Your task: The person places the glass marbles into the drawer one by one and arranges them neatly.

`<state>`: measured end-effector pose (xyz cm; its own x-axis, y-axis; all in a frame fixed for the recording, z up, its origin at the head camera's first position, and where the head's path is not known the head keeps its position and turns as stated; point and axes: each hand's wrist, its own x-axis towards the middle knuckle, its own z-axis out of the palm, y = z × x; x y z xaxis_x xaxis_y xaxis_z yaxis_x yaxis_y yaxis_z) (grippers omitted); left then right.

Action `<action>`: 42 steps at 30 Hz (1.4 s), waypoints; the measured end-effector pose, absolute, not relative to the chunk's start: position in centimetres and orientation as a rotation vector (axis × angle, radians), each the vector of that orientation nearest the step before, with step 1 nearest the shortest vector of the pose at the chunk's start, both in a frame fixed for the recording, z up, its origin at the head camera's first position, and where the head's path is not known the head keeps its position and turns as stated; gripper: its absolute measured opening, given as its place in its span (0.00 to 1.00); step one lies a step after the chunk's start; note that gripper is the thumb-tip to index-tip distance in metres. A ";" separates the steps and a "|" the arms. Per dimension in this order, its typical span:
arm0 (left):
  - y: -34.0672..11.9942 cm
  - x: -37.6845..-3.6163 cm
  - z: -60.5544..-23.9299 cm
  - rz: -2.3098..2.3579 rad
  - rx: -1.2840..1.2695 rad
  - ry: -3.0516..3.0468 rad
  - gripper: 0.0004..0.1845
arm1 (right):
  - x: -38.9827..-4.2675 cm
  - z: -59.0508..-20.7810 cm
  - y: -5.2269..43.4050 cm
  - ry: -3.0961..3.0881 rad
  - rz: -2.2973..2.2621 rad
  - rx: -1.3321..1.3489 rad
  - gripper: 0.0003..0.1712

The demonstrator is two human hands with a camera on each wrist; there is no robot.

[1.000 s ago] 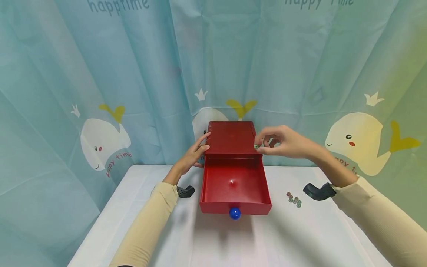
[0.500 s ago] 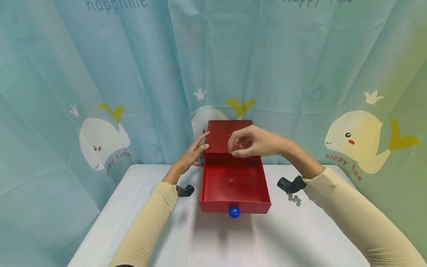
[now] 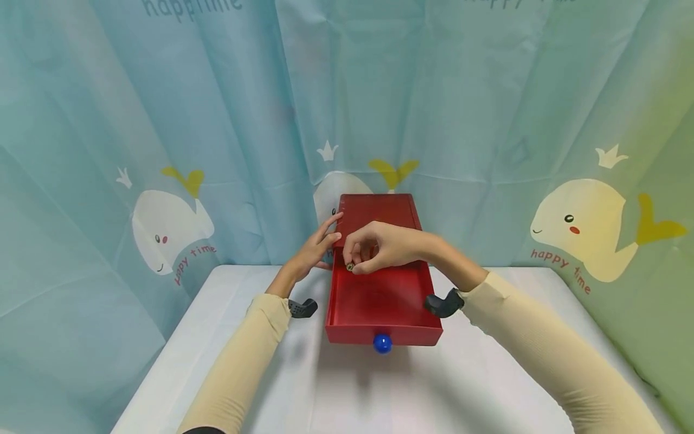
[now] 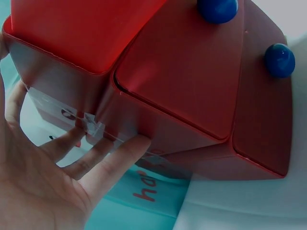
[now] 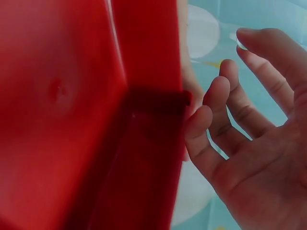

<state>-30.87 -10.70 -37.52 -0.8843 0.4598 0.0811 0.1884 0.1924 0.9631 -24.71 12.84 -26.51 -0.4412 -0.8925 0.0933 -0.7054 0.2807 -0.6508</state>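
Right hand (image 3: 387, 248) hangs over the back-left corner of the open red drawer (image 3: 382, 298), thumb & forefinger pinching one small greenish glass bead (image 3: 350, 266) just above the drawer's inside; not yet let go. In the right wrist view the bead itself is hidden, only loosely bent fingers (image 5: 225, 129) beside the drawer's inner corner (image 5: 144, 100) show. Left hand (image 3: 313, 252) lies flat w/ straight fingers against the left side of the glossy red plastic drawer box (image 3: 378, 218), steadying it, gripping nothing; left wrist view confirms the fingertips (image 4: 139, 143) pressed on the box wall (image 4: 158, 72). Step, as I read it: putting the bead in the drawer, at the point of release. Next move prob. calls for easing the pinch apart low over the drawer floor so the bead drops & doesn't bounce out, while the left hand braces the box. Counts: 1 bead in the fingers; 1 drawer pulled out in the head view, w/ 1 round blue knob (image 3: 382, 343) at its front; left wrist view shows 2 blue knobs (image 4: 218, 8), so at least 2 drawers in the box. Can't tell if any beads lie in the drawer. All sits on a white table (image 3: 347, 392), whale-print curtain (image 3: 168, 223) behind.
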 end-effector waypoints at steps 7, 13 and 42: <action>-10.7 -30.8 -37.4 1.750 0.638 2.253 0.35 | -25.0 -27.5 12.2 2.218 -0.882 -1.432 0.06; -10.9 -30.7 -37.4 1.752 0.646 2.244 0.35 | -25.1 -28.2 11.9 2.197 -0.868 -1.418 0.07; -10.8 -30.3 -37.3 1.763 0.643 2.236 0.35 | -24.9 -28.7 11.7 2.205 -0.834 -1.430 0.06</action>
<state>-30.26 -10.79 -37.29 -0.8795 0.4666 0.0939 0.2001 0.1835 0.9624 -24.87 11.67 -28.69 -0.4088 -0.9126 0.0025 -0.6859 0.3055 -0.6604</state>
